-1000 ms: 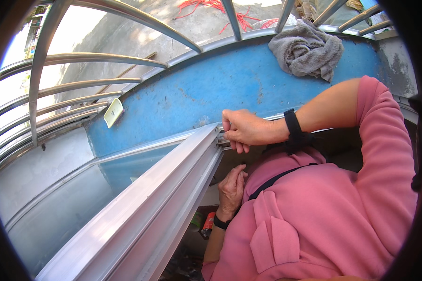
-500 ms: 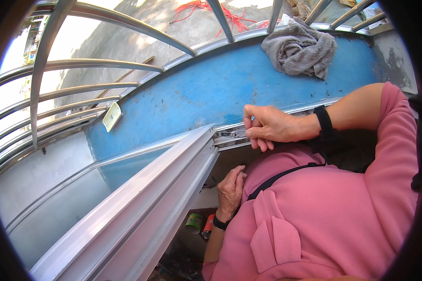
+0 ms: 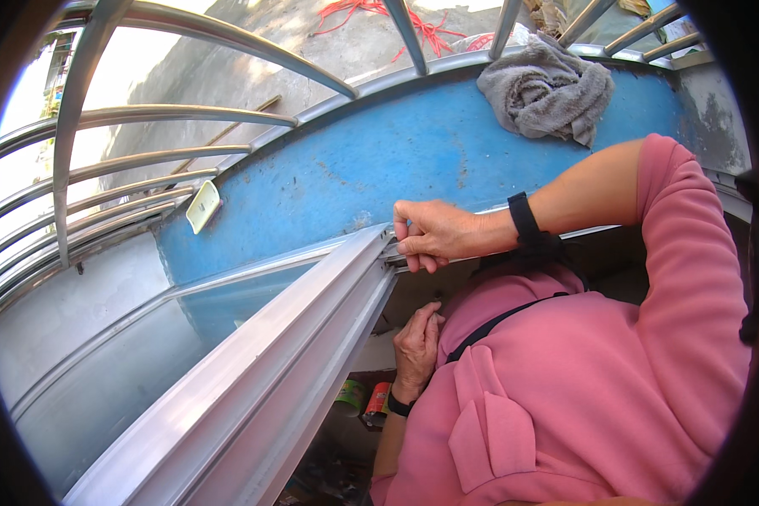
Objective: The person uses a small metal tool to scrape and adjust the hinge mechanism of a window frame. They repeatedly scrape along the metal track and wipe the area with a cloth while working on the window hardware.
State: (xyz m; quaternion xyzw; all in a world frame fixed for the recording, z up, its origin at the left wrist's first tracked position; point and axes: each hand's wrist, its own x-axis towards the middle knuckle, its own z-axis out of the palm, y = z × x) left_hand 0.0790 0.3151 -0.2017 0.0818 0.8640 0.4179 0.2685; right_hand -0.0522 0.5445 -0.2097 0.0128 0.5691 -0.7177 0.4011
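The pale metal window frame (image 3: 244, 363) was seen to the left of the right hand (image 3: 422, 236), its far end just beside the curled fingers. Its long axis was slanted from lower left to upper right, that end being pointed toward the hand. Whether anything was pinched there could not be told. The left hand (image 3: 417, 344) was held lower, loosely curled. A short piece of metal track (image 3: 390, 252) was left uncovered.

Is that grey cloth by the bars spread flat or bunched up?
Bunched up: the grey cloth lies in crumpled folds on the blue ledge.
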